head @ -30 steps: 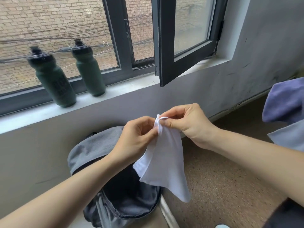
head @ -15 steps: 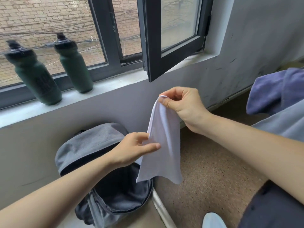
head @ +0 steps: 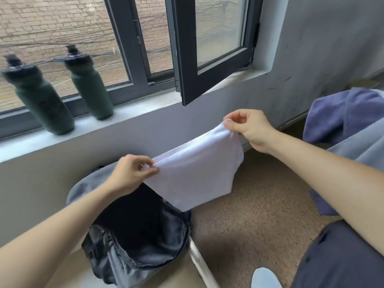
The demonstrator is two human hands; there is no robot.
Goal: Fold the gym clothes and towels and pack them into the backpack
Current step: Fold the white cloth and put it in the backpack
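Note:
A small white cloth (head: 197, 173) is stretched in the air between my hands. My left hand (head: 133, 173) pinches its lower left corner and my right hand (head: 247, 127) pinches its upper right corner. Below the cloth stands a grey backpack (head: 135, 235), its main compartment open and dark inside. A blue towel (head: 336, 121) and a grey garment (head: 361, 146) lie at the right edge, behind my right forearm.
Two dark green bottles (head: 41, 96) (head: 89, 84) stand on the windowsill (head: 135, 113). An open window sash (head: 207, 48) juts out over the sill. A speckled brown floor (head: 259, 225) lies to the right. A white shoe (head: 266, 277) shows at the bottom.
My left hand took hold of the cloth's lower corner and my hands drew apart, spreading the hanging cloth out wide. The view shifted slightly right.

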